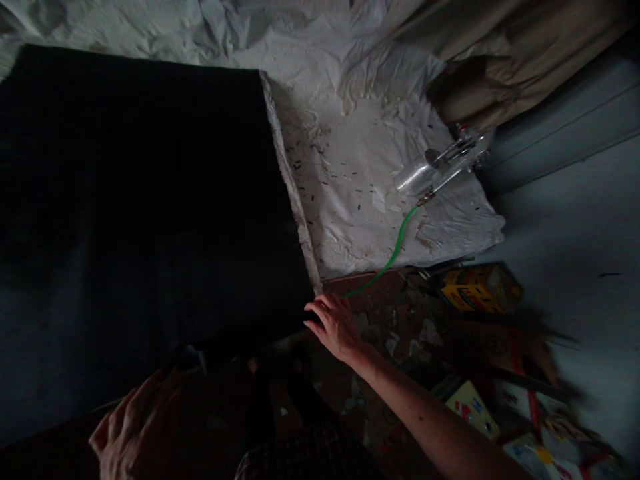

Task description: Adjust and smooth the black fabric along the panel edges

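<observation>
A large black sheet lies flat over a raised surface and fills the left of the view. My right hand is at its near right corner, with thumb and fingers curled about the edge. Low on the left, my left hand hovers by the sheet's front edge, fingers loosely bent and apart, partly in shadow; nothing shows in it. A small pale object, too dark to name, sits at the front edge. A rough whitish strip borders the sheet's right side.
A metal spray gun rests on a crumpled white cloth beyond the sheet, its green hose trailing toward my right hand. Below right, a yellow can, boxes and scraps clutter the floor beside a pale wall.
</observation>
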`<action>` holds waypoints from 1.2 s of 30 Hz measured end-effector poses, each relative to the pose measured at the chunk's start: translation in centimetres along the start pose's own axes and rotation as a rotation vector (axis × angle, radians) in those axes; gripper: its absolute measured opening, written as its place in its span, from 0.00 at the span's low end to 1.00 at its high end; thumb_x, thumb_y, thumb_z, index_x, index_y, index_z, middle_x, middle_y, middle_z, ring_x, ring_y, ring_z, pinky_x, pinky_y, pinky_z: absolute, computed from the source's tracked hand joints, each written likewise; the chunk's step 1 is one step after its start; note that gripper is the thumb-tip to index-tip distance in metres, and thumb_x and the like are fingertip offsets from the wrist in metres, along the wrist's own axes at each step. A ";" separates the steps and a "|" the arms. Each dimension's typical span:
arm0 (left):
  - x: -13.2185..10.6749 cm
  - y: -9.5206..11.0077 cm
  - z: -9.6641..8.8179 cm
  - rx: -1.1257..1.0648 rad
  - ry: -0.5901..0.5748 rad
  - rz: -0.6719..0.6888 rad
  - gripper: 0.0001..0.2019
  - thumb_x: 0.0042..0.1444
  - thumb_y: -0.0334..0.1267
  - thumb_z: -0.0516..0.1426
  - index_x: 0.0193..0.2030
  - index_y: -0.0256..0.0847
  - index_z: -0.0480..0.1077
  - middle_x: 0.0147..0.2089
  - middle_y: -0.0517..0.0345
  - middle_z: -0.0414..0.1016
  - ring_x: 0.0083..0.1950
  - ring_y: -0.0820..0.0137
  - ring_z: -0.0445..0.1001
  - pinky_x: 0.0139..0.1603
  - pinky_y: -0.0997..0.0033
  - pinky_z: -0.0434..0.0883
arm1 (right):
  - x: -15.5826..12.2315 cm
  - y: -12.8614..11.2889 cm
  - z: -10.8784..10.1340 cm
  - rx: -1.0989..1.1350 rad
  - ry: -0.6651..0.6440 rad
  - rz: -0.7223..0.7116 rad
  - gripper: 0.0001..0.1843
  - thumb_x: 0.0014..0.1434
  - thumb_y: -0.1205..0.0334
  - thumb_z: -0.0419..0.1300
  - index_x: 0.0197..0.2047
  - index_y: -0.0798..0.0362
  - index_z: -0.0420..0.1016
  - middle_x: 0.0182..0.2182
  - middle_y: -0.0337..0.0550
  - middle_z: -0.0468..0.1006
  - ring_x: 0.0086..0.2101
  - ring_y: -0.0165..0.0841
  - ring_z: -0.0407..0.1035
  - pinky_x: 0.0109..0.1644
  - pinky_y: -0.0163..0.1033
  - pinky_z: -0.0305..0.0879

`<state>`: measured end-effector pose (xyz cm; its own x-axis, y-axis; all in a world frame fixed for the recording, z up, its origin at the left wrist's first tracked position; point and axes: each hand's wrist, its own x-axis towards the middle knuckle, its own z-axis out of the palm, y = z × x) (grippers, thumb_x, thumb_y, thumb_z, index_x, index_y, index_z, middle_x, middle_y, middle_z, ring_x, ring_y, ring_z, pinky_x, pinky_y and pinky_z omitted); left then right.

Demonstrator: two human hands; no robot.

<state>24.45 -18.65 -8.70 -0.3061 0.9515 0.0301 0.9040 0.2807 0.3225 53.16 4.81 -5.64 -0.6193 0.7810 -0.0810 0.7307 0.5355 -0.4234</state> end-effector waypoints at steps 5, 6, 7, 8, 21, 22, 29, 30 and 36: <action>-0.2 -1.6 0.9 0.171 0.082 0.068 0.20 0.64 0.39 0.48 0.62 0.42 0.62 0.62 0.40 0.64 0.59 0.48 0.65 0.52 0.48 0.62 | 0.4 -0.3 0.5 -0.058 -0.034 -0.051 0.13 0.59 0.68 0.67 0.43 0.48 0.69 0.41 0.38 0.72 0.44 0.40 0.63 0.48 0.46 0.53; -0.2 -1.9 1.1 0.172 0.109 0.084 0.20 0.64 0.37 0.49 0.62 0.43 0.61 0.62 0.40 0.65 0.60 0.50 0.65 0.52 0.50 0.61 | 0.6 -0.4 0.6 -0.072 -0.041 -0.060 0.11 0.59 0.69 0.66 0.41 0.49 0.69 0.40 0.37 0.72 0.43 0.40 0.63 0.47 0.46 0.53; -0.1 -2.1 1.3 0.173 0.142 0.089 0.20 0.64 0.36 0.51 0.62 0.44 0.61 0.62 0.42 0.65 0.59 0.51 0.65 0.52 0.51 0.61 | 0.7 -0.5 0.7 -0.078 -0.047 -0.071 0.10 0.59 0.69 0.66 0.39 0.49 0.69 0.38 0.37 0.72 0.43 0.39 0.63 0.47 0.46 0.53; -0.1 -2.2 1.4 0.175 0.172 0.088 0.20 0.63 0.35 0.52 0.62 0.45 0.61 0.61 0.43 0.66 0.59 0.52 0.66 0.52 0.52 0.60 | 0.8 -0.6 0.7 -0.078 -0.053 -0.084 0.09 0.59 0.70 0.65 0.38 0.49 0.68 0.38 0.37 0.71 0.42 0.39 0.62 0.46 0.46 0.52; 0.2 -2.0 1.8 0.232 0.209 0.030 0.32 0.61 0.33 0.57 0.69 0.51 0.51 0.59 0.45 0.68 0.57 0.54 0.66 0.53 0.53 0.59 | 0.2 1.3 1.1 0.478 -0.061 0.096 0.11 0.59 0.65 0.59 0.46 0.48 0.69 0.38 0.39 0.73 0.41 0.37 0.67 0.49 0.46 0.59; 0.2 -2.0 1.9 0.252 0.196 0.034 0.33 0.62 0.33 0.56 0.70 0.53 0.48 0.59 0.45 0.67 0.57 0.54 0.66 0.53 0.53 0.59 | 0.2 1.4 1.1 0.533 -0.081 0.132 0.11 0.59 0.62 0.59 0.46 0.48 0.70 0.38 0.40 0.74 0.41 0.38 0.68 0.49 0.46 0.60; 0.5 -1.7 1.4 0.283 0.179 0.043 0.36 0.62 0.32 0.54 0.71 0.56 0.41 0.58 0.46 0.67 0.55 0.54 0.66 0.50 0.53 0.60 | 0.4 1.4 0.7 0.654 -0.196 0.221 0.10 0.59 0.53 0.57 0.39 0.49 0.73 0.35 0.40 0.76 0.37 0.37 0.70 0.43 0.42 0.63; 0.5 -1.6 1.3 0.277 0.169 0.041 0.35 0.63 0.32 0.54 0.71 0.57 0.40 0.58 0.46 0.67 0.55 0.54 0.66 0.50 0.52 0.60 | 0.4 1.4 0.7 0.649 -0.194 0.221 0.10 0.59 0.53 0.57 0.39 0.49 0.73 0.34 0.39 0.76 0.36 0.36 0.70 0.41 0.41 0.62; -0.1 -1.5 1.1 0.189 0.010 -0.027 0.31 0.65 0.37 0.49 0.71 0.59 0.41 0.65 0.45 0.60 0.60 0.47 0.63 0.50 0.45 0.63 | 0.7 2.3 0.8 0.598 -0.128 0.176 0.07 0.59 0.57 0.58 0.35 0.50 0.73 0.30 0.38 0.74 0.32 0.34 0.68 0.38 0.38 0.61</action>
<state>23.43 -19.00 -10.22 -0.3334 0.9422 0.0337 0.9350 0.3259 0.1397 54.19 6.31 -7.36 -0.5607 0.7769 -0.2866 0.5609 0.1017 -0.8216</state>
